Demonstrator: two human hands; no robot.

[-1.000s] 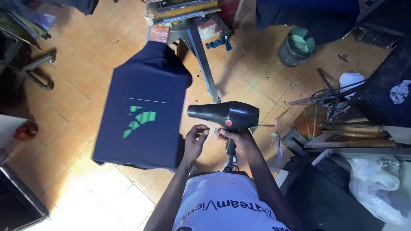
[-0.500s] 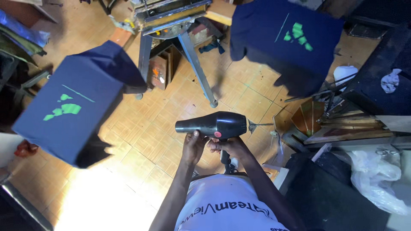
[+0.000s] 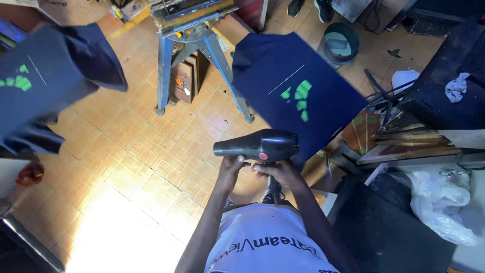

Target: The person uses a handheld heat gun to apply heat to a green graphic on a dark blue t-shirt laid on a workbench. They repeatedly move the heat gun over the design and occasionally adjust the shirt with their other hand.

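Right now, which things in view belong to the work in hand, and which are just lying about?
In hand:
- black hair dryer, held by the right hand, left hand touching under its barrel
- navy shirt with green print, just beyond the dryer
- second navy printed shirt, at left

Lying about:
- green bucket
- white plastic bag
- blue metal stand
- white rag

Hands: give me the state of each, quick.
Left hand: closed on the underside of the black hair dryer.
Right hand: closed around the hair dryer's handle.
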